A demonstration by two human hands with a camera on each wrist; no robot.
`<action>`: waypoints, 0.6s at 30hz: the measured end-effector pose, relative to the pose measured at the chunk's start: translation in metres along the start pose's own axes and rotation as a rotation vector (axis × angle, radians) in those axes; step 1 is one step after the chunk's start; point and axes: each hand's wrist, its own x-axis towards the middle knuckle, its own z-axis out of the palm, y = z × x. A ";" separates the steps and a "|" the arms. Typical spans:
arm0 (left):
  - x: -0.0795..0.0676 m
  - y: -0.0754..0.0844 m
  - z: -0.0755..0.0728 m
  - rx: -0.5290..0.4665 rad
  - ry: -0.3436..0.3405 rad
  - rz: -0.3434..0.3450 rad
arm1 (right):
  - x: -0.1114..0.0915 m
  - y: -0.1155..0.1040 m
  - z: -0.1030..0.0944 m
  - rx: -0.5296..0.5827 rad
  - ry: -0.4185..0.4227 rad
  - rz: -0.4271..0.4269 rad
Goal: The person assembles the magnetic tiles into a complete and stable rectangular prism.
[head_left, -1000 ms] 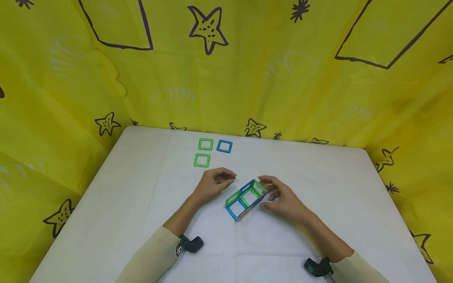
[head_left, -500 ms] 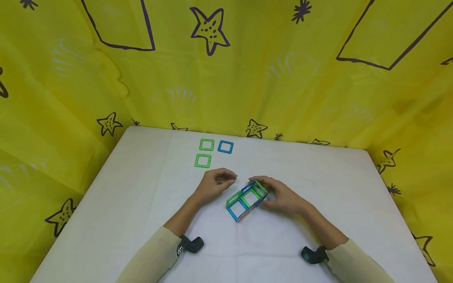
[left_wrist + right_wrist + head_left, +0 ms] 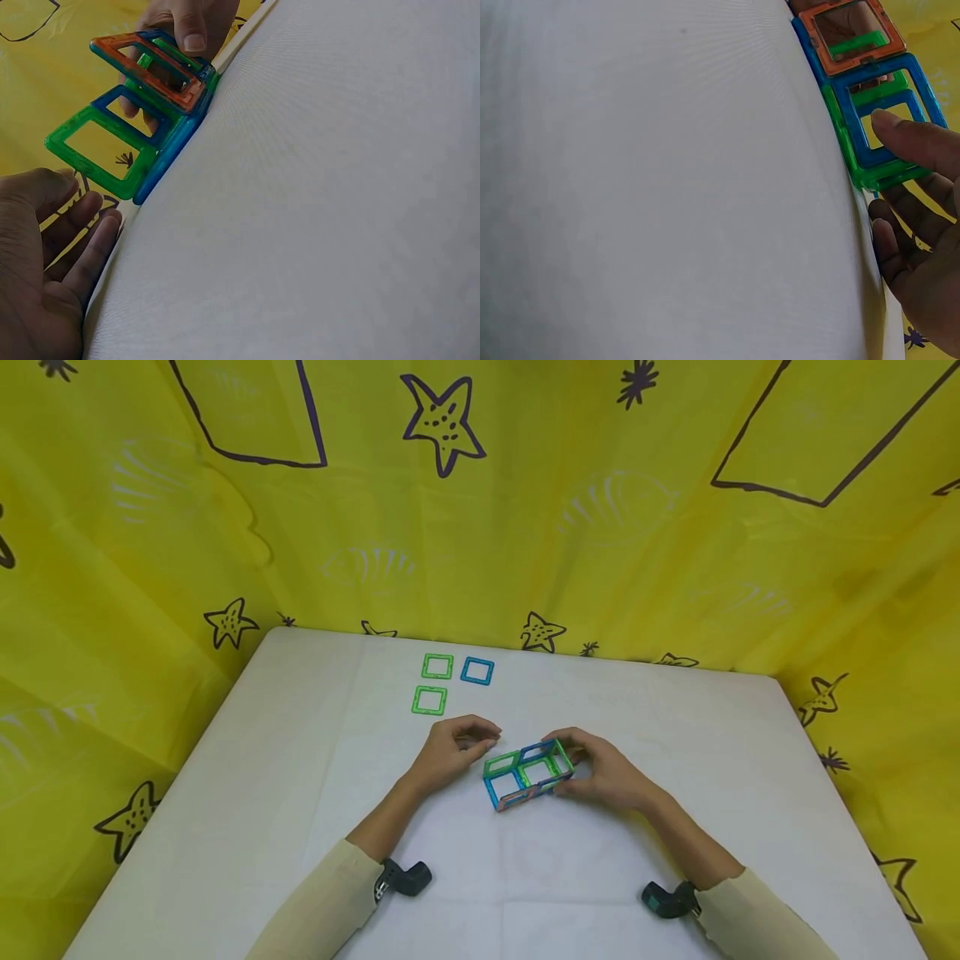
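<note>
An open-topped box of magnetic tiles (image 3: 519,772) sits on the table between my hands. Its floor is a blue tile beside a green one, with green, blue and orange tiles as walls. My right hand (image 3: 611,777) grips the box's right end. In the right wrist view its thumb (image 3: 915,141) presses a blue wall tile (image 3: 845,112), and the other fingers lie beyond, partly hidden. My left hand (image 3: 450,753) rests on the table just left of the box, fingers loosely bent and holding nothing. The left wrist view has it close to a green wall tile (image 3: 112,184).
Farther back on the white table (image 3: 675,735) lie three loose square tiles: a green tile (image 3: 438,677), a blue tile (image 3: 465,671) and another green tile (image 3: 429,712). A yellow patterned curtain (image 3: 510,527) hangs behind and at the sides.
My right hand has closed in on the tile box and taken hold of its right end. The box has turned, its right end swinging towards me. My left hand has stayed put.
</note>
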 end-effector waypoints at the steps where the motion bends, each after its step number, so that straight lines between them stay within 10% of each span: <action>1: 0.000 0.000 0.000 0.003 0.005 0.001 | 0.000 0.000 0.000 -0.002 0.010 0.008; 18: 0.004 0.001 0.000 -0.005 0.192 0.026 | -0.001 0.008 -0.004 -0.007 0.159 0.023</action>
